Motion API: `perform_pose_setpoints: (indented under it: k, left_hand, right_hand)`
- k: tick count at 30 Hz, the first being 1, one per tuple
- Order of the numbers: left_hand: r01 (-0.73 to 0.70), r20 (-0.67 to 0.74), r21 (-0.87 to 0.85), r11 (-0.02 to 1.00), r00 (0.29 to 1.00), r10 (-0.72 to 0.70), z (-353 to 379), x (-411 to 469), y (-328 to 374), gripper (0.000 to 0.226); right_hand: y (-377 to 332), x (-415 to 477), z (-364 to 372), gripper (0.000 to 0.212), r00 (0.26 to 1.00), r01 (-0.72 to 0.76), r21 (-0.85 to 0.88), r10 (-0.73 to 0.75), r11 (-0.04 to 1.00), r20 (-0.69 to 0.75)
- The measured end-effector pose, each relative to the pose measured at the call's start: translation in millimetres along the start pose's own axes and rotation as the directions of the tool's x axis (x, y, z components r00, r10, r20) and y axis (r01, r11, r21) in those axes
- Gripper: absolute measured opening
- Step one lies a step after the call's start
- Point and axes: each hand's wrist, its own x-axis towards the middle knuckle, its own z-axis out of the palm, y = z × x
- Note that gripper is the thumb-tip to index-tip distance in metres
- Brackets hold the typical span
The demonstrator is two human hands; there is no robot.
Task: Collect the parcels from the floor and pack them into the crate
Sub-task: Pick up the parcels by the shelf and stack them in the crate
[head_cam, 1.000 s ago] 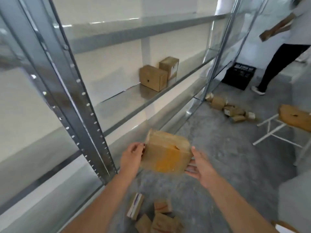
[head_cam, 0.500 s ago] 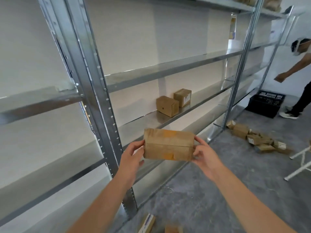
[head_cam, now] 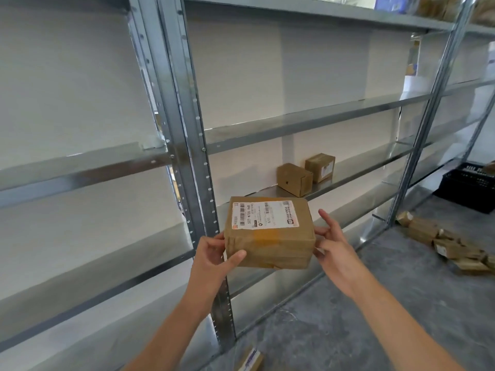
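I hold a brown cardboard parcel (head_cam: 269, 245) with a white shipping label on its top face, at chest height in front of the metal shelving. My left hand (head_cam: 214, 253) grips its left end, thumb on the front face. My right hand (head_cam: 333, 245) presses on its right end with the fingers spread. A black plastic crate (head_cam: 467, 190) stands on the floor at the far right. A pile of several brown parcels (head_cam: 439, 239) lies on the grey floor near it. One more parcel (head_cam: 250, 360) shows at the bottom edge by my feet.
Galvanised steel shelving (head_cam: 187, 145) fills the left and centre, its upright post directly behind the parcel. Two brown boxes (head_cam: 305, 175) sit on a middle shelf. More packages (head_cam: 439, 6) rest on the top shelf at the upper right. Bare concrete floor (head_cam: 348, 317) extends to the right.
The parcel has been lifted from low over the floor to chest height and tipped so its labelled face shows. My view rose; the other person is out of view.
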Motion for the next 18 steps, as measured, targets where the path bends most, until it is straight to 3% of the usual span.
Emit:
perform_pose_setpoints:
  k: [4, 8, 15, 18]
  left_hand:
    - [-0.066, -0.090, -0.034, 0.997, 0.994, 0.063, -39.1, 3.8, 1.0, 0.041]
    - [-0.115, -0.189, -0.062, 0.991, 0.977, 0.102, -95.6, 7.5, 3.7, 0.035]
    - [-0.148, -0.427, 0.078, 0.986, 0.889, 0.167, -218.1, -1.4, 12.1, 0.034]
    - [-0.112, -0.524, 0.084, 0.990, 0.840, 0.139, -275.5, -18.7, 7.8, 0.045]
  right_hand:
    - [14.4, 3.9, 21.7, 0.087, 0.981, -0.051, -0.269, 0.099, 0.962, 0.167]
    - [26.7, 10.6, 71.0, 0.101, 0.916, -0.058, -0.295, 0.168, 0.954, 0.363]
    - [58.2, 18.4, 213.4, 0.069, 0.878, -0.027, -0.386, 0.206, 0.922, 0.432]
    - [82.5, 13.8, 279.8, 0.052, 0.809, -0.184, -0.251, 0.292, 0.950, 0.510]
